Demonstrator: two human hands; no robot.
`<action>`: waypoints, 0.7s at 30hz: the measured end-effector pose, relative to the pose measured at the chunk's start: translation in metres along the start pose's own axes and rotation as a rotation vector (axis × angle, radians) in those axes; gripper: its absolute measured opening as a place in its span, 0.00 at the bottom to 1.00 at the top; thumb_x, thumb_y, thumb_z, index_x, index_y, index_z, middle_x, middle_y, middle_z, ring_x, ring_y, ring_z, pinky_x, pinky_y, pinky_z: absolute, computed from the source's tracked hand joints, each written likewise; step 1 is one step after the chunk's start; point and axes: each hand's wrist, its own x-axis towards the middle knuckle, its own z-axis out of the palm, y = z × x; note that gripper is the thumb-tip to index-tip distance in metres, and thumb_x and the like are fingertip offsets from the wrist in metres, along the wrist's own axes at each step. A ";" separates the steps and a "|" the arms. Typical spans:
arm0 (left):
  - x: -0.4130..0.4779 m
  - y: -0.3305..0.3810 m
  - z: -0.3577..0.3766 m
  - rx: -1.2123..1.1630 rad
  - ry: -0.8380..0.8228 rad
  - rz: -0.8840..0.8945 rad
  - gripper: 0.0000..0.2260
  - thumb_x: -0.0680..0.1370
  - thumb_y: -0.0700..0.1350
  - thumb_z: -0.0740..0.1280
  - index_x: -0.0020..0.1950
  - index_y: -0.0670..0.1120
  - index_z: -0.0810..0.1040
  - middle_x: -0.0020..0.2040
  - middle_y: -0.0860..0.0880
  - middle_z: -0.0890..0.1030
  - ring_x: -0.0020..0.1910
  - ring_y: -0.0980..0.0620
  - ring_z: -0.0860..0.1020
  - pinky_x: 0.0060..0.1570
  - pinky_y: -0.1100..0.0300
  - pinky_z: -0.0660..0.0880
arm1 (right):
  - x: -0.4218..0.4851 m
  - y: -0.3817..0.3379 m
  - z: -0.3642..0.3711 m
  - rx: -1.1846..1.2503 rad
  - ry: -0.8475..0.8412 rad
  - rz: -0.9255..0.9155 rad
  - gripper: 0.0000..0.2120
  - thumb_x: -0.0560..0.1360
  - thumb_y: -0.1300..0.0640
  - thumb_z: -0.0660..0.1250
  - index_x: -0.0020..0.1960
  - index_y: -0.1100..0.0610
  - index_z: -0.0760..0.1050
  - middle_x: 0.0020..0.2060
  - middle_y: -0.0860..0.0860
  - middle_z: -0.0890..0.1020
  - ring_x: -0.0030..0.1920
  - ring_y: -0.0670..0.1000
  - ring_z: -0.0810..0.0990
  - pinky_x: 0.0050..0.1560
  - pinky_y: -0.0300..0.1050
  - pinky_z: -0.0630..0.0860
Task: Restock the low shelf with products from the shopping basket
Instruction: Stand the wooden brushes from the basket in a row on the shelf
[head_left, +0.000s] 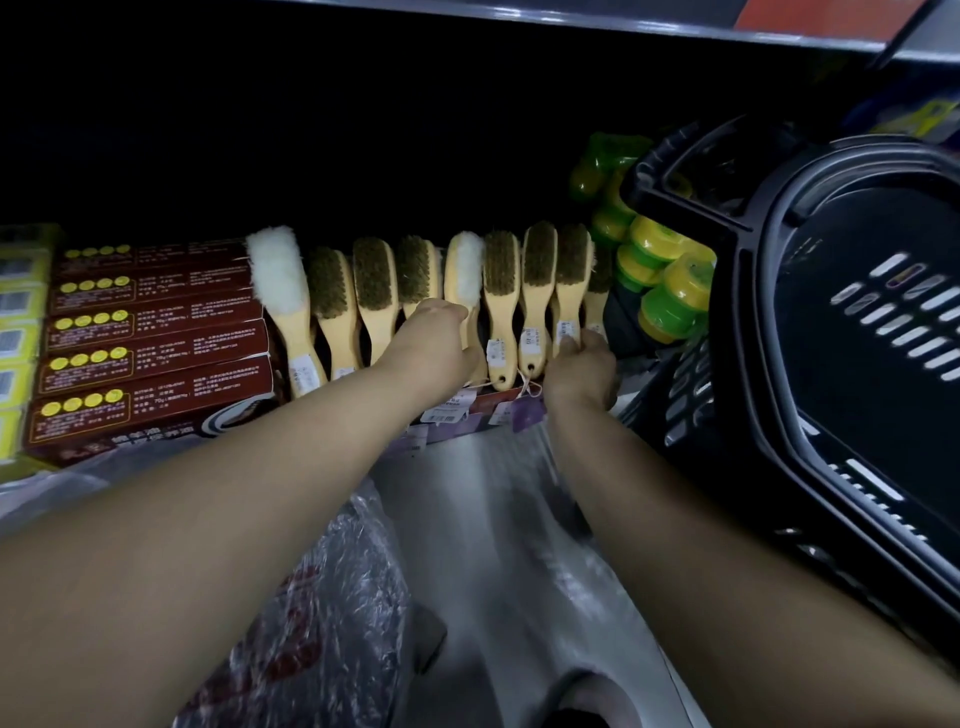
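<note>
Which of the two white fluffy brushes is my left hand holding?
The white fluffy brush mid-row, flanked by brown-bristled brushes; your left hand grips its handle. The other fluffy brush stands at the left end, beside the red boxes.

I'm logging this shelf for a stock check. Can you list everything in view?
bristle brushes: about seven, pale wood with brown bristles, standing in a row; the rightmost is partly hidden
woolly brushes: two, white pads on pale wood, in the same row
boxes: five showing, dark red, stacked left of the row
packs: yellow, far left; count unclear
tubs: several, green and yellow, piled right of the row
basket: black, far right
plastic wrap: clear, crumpled, bottom centre
left hand: grips the handle of the second woolly brush
right hand: pinches a bristle brush handle near the row's right end
</note>
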 end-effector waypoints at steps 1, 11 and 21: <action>0.000 0.000 0.000 0.008 0.000 0.003 0.21 0.78 0.43 0.63 0.70 0.38 0.67 0.72 0.41 0.64 0.66 0.47 0.69 0.58 0.63 0.65 | 0.001 0.001 0.000 -0.073 0.004 -0.020 0.14 0.80 0.55 0.56 0.61 0.58 0.74 0.59 0.61 0.77 0.59 0.61 0.75 0.54 0.48 0.70; 0.000 -0.004 -0.002 0.024 0.033 -0.081 0.19 0.77 0.42 0.65 0.68 0.41 0.69 0.62 0.41 0.75 0.58 0.44 0.75 0.53 0.56 0.72 | -0.016 -0.010 -0.002 -0.102 0.113 -0.313 0.13 0.78 0.57 0.61 0.62 0.55 0.72 0.63 0.56 0.71 0.63 0.57 0.68 0.62 0.51 0.66; 0.011 -0.006 0.003 0.063 0.077 -0.128 0.05 0.77 0.39 0.64 0.51 0.39 0.76 0.50 0.40 0.79 0.45 0.46 0.74 0.39 0.57 0.66 | -0.036 -0.033 0.023 -0.399 -0.351 -0.514 0.14 0.78 0.55 0.58 0.58 0.58 0.77 0.55 0.59 0.79 0.55 0.61 0.76 0.55 0.53 0.74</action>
